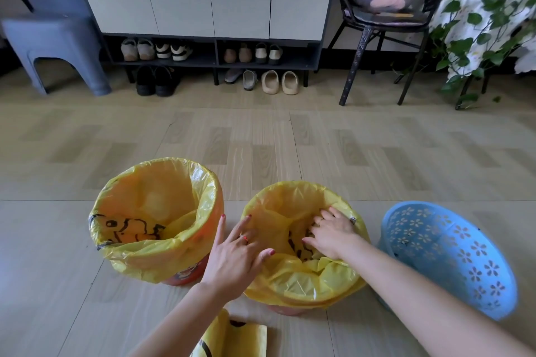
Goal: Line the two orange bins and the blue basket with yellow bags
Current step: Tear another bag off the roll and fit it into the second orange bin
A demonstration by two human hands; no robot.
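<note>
A folded yellow bag (232,339) lies on the floor nearest the camera. Left hand (235,255) rests fingers spread on the near orange bin's (285,310) liner (290,278); right hand (330,236) presses inside, fingers splayed. Left bin (185,275) is lined; blue basket (446,252) sits unlined at right.

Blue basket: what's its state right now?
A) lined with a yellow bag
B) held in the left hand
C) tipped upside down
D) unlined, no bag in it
D: the blue basket shows bare perforated walls with no bag, while both hands work at the middle bin.
</note>
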